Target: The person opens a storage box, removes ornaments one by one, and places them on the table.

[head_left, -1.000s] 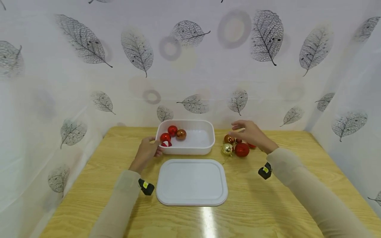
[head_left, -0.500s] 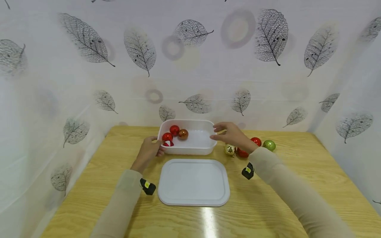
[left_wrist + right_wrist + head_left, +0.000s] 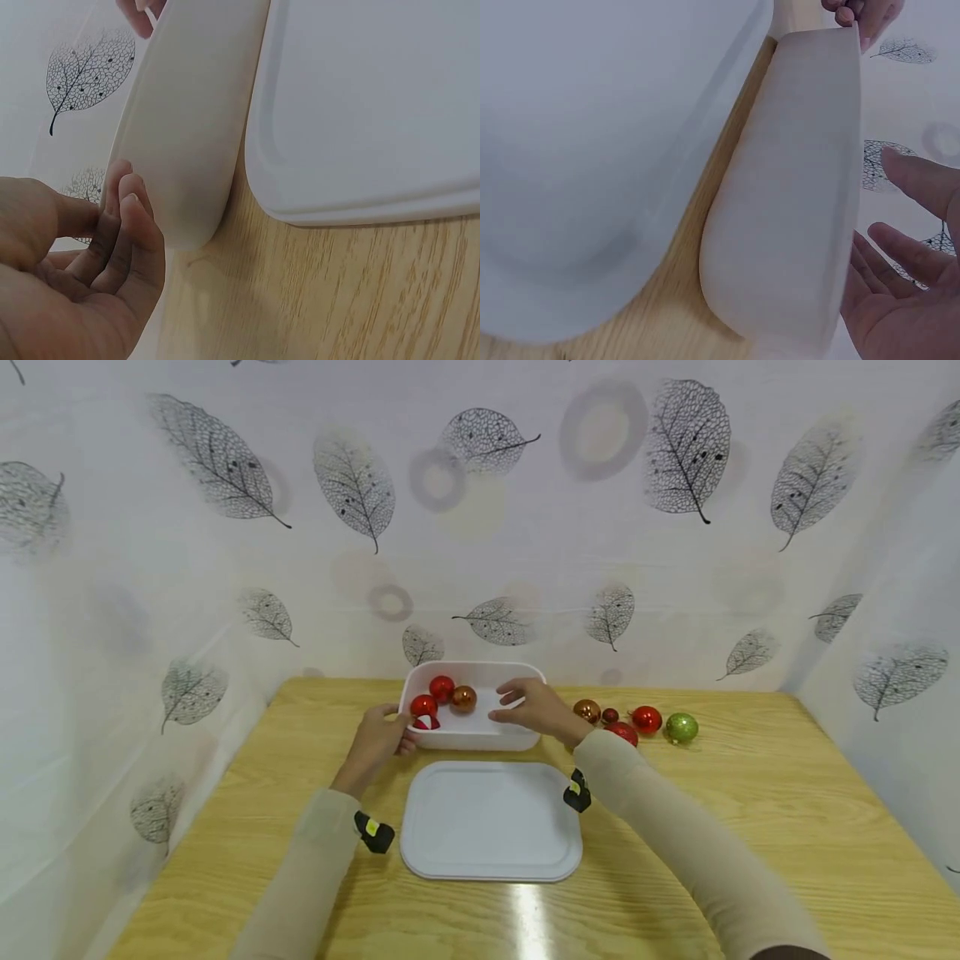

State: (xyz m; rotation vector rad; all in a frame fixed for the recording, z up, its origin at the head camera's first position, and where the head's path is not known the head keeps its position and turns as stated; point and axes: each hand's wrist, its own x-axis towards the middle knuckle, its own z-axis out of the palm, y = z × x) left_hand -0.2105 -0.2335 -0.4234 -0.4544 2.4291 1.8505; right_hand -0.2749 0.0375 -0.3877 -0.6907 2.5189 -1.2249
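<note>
A white plastic box (image 3: 476,741) stands at the back of the table. At its left end lie red baubles (image 3: 442,689), a copper bauble (image 3: 463,699) and a red-and-white bauble (image 3: 427,722). My left hand (image 3: 377,742) grips the box's left front corner, its thumb at the rim and its fingers against the outer wall. Over the right half of the box hovers my right hand (image 3: 536,708). The right wrist view shows its thumb and fingers (image 3: 911,259) apart, with nothing visible between them.
A flat white lid (image 3: 491,822) lies in front of the box. To the right sit a copper bauble (image 3: 587,712), a small dark red one (image 3: 611,716), red ones (image 3: 647,720) and a green one (image 3: 682,727). A leaf-patterned curtain (image 3: 487,527) hangs behind.
My right hand has moved left from above the loose baubles, past the box's right rim, to over the box. My left hand keeps its hold on the corner.
</note>
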